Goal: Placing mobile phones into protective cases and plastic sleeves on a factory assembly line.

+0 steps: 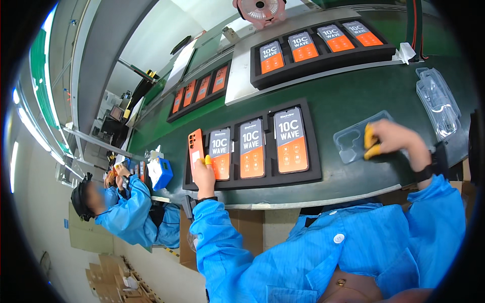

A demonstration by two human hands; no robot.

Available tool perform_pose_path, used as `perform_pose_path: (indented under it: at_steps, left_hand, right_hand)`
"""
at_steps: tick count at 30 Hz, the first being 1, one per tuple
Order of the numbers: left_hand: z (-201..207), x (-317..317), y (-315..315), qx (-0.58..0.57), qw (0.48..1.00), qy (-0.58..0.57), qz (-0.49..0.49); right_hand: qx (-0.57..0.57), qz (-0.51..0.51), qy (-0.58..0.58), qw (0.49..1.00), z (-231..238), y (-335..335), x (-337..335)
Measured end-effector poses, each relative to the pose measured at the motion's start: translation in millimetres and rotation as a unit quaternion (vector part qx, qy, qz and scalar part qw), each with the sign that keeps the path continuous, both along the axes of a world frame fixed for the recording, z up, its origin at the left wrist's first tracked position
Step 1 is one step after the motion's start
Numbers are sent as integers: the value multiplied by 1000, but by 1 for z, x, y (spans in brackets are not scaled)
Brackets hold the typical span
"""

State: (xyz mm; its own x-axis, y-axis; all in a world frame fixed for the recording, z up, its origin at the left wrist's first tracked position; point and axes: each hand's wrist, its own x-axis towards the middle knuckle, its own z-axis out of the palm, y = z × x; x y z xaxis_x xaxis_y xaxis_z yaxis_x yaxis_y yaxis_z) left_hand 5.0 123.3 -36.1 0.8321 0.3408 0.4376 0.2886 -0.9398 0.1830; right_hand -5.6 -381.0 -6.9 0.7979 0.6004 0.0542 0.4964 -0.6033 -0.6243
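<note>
My left hand (pixel 204 178) is closed around the lower part of an orange smartphone (pixel 195 144), its back with the camera lenses facing up and a white label on it. It is held over the left end of a black foam tray (pixel 262 183), where three phones with grey and orange printed front films lie, one of them a phone (pixel 291 144) at the right end. Over the green bench, my right hand (pixel 391 139), with yellow finger covers, has its thumb and forefinger at the edge of a clear plastic shell (pixel 348 145) and appears to pinch it.
Several clear plastic shells (pixel 438 103) are stacked at the right. A second black tray (pixel 323 65) of phones stands behind, and another dark tray (pixel 197 101) is farther left. A blue box (pixel 161 173) and a co-worker in a blue smock (pixel 134 209) are at left. A pink fan (pixel 260 10) stands at the back.
</note>
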Motion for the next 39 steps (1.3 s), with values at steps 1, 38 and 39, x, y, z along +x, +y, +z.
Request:
perform_pose_path:
  at_steps: [1,38,39]
  left_hand:
    - [1,2,-2,56,998,12,-32]
    - [80,2,-35,-702,660,0,-268]
    - [79,-2,-71,-725,614,-3,-312]
  right_hand:
    - [-43,10,15,999,-7,7,-2]
    - [236,-151,-58,958,9,26,8]
    - [269,-131,-15,954,8,39,10]
